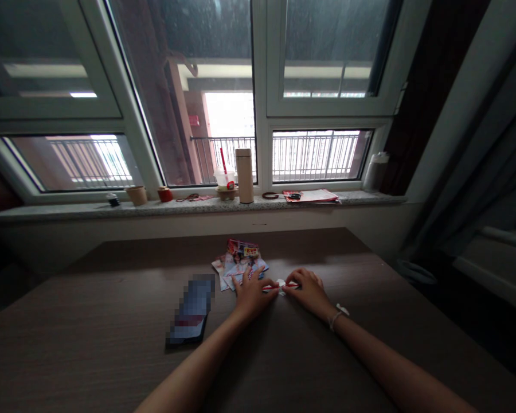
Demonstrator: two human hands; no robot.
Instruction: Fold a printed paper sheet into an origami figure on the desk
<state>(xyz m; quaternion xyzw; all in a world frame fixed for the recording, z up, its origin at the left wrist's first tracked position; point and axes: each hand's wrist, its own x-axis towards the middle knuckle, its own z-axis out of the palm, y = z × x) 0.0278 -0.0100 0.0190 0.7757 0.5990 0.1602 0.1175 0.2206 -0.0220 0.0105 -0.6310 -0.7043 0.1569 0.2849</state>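
Note:
Both my hands rest on a dark wooden table (90, 344), close together at its middle. My left hand (251, 295) and my right hand (309, 291) each pinch one end of a small red and white folded paper (280, 285) that lies flat between them. The fingers of both hands are curled and pressed down on it. A white bracelet (339, 314) sits on my right wrist. Just beyond my left hand lies a small pile of colourful printed sheets (239, 261).
A phone (192, 312) lies face up left of my left arm. On the stone windowsill (69, 209) stand a tall white flask (244, 175), a plastic drink cup (225, 178), small cups and red papers (312, 196). A curtain hangs at right.

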